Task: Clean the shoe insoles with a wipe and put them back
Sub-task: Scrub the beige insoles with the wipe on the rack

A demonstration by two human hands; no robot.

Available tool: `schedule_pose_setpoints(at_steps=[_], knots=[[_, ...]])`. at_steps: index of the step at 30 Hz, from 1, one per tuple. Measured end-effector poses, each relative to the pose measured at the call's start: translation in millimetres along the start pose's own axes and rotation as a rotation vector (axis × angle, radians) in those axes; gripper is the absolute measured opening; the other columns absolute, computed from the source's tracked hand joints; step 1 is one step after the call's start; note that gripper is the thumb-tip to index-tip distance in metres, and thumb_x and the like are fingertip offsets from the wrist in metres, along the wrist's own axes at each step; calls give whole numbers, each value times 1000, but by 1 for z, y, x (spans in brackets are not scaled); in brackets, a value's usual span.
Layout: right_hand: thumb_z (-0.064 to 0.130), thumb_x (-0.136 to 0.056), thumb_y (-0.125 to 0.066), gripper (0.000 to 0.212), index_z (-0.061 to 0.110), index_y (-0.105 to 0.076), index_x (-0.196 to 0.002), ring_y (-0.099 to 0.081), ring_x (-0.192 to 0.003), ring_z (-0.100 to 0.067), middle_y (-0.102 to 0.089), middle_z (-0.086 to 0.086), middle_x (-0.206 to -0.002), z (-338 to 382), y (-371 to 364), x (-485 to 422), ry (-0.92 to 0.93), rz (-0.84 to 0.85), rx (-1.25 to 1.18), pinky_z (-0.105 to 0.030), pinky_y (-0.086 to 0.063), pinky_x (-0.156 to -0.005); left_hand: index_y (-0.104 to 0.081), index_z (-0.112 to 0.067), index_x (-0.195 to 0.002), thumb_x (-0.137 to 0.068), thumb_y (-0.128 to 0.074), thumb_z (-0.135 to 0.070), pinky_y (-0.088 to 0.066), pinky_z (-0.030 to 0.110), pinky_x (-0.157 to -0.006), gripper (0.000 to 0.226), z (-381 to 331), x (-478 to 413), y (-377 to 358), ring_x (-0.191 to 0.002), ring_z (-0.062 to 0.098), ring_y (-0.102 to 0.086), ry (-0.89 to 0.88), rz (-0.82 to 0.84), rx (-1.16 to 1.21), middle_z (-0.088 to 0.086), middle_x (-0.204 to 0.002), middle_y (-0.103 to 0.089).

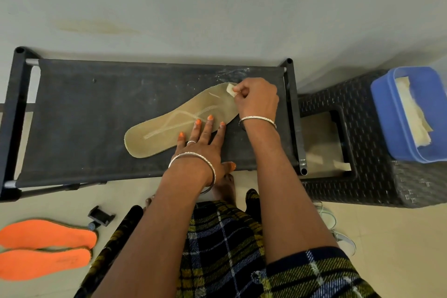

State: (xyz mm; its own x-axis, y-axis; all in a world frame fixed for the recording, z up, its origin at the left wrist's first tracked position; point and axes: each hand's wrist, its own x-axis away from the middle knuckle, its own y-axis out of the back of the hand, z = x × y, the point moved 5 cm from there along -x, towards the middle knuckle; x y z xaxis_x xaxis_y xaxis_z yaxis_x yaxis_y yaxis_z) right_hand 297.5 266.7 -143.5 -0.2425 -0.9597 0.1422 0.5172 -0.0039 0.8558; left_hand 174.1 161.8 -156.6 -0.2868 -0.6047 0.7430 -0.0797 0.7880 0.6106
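1 tan insole (167, 130) on rack (84, 113) | left hand (200, 146) spread, pressing it | right hand (257, 100) pinches wipe (231, 91) at tip | risk: insole skids if press slackens

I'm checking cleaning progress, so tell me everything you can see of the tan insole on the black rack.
The tan insole lies flat and diagonal on the black rack. Its top looks like woven mesh with pale line markings. The left hand presses its middle with straight fingers; the right hand holds a wipe against its far end.
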Motion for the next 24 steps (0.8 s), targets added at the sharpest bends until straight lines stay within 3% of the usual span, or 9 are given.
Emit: schedule_pose_setpoints(at_steps=[4, 9, 11, 16, 21, 24], knots=[[17, -78, -80, 9, 23, -80, -85, -70, -84, -16, -76, 4, -86, 11, -11, 5, 68, 238, -30, -34, -56, -87, 27, -29, -152, -97, -39, -62, 5, 54, -121, 92, -2, 0, 0, -147, 27, 28, 11, 9, -8, 1, -157, 37], [16, -81, -76, 8, 23, -78, -84, -70, -79, -19, -74, 2, -83, -3, -2, 0, -8, -17, -83, -37, -57, -81, 27, -29, -152, -97, -40, -61, 5, 53, -122, 92, -1, 0, 0, -147, 27, 28, 1, 2, 6, 1, -157, 37], [14, -80, -76, 9, 22, -78, -83, -70, -81, -19, -74, 2, -84, -6, -1, -1, -18, -30, -99, -37, -57, -81, 26, -30, -152, -97, -41, -61, 5, 53, -122, 92, 0, 1, 0, -147, 27, 28, 1, 4, 7, 1, -157, 37], [18, -74, -84, 10, 20, -80, -84, -69, -88, -17, -75, 4, -85, -3, -3, 0, 27, 275, -71, -34, -56, -89, 25, -30, -152, -97, -42, -60, 5, 53, -122, 92, 0, 0, 0, -147, 27, 28, -3, 5, 13, 1, -157, 36], [13, -80, -77, 8, 20, -78, -81, -71, -80, -19, -75, 2, -82, -13, 4, -4, -16, -34, -89, -38, -58, -79, 26, -30, -152, -97, -42, -60, 4, 54, -122, 93, 1, 1, 1, -147, 28, 28, 1, 9, -5, 1, -157, 37], [12, -78, -79, 8, 18, -80, -83, -71, -84, -21, -75, 0, -84, -14, 5, -5, -36, 35, -97, -38, -58, -83, 26, -31, -152, -97, -42, -61, 4, 55, -121, 93, 2, 1, 1, -147, 28, 28, 6, 10, -9, 1, -157, 37]])
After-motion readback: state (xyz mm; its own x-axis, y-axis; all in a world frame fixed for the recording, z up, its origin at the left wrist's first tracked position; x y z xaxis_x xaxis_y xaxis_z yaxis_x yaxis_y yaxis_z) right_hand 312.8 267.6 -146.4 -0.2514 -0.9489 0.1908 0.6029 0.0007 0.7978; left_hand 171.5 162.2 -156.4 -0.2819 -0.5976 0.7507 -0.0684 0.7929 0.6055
